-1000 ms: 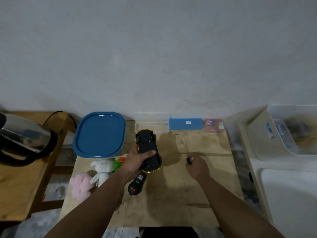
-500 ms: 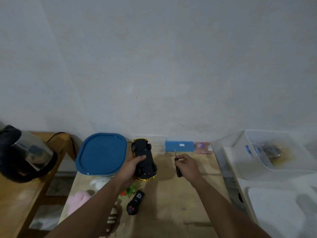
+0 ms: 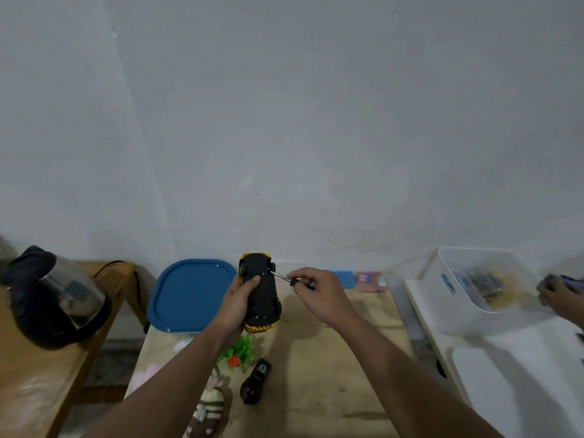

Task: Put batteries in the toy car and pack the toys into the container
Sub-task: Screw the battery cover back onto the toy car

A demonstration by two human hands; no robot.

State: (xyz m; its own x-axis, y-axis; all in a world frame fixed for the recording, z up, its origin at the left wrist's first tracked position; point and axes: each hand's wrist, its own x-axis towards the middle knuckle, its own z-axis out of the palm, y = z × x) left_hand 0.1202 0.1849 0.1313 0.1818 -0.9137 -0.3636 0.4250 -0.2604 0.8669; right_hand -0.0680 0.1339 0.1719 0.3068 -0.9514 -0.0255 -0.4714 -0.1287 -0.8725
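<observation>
My left hand [image 3: 237,303] grips a yellow toy car [image 3: 261,290] turned upside down, its black underside facing me, held above the wooden table [image 3: 341,368]. My right hand [image 3: 319,290] holds a small screwdriver [image 3: 286,277] with its metal tip touching the car's underside near a wheel. A black remote control [image 3: 255,381] lies on the table below the car. Plush toys [image 3: 207,406], one pink and one green with a red spot [image 3: 237,352], lie at the table's left, partly hidden by my left arm.
A container with a blue lid [image 3: 191,295] stands at the table's back left. A kettle [image 3: 53,300] sits on a side table at left. A clear bin [image 3: 483,279] rests on a white surface at right, where another person's hand [image 3: 561,292] appears. A blue box [image 3: 343,278] lies by the wall.
The view tilted upward. My left hand raised the upturned car, and my right hand brought the screwdriver over so its tip meets the car's underside. Another person's hand appeared at right.
</observation>
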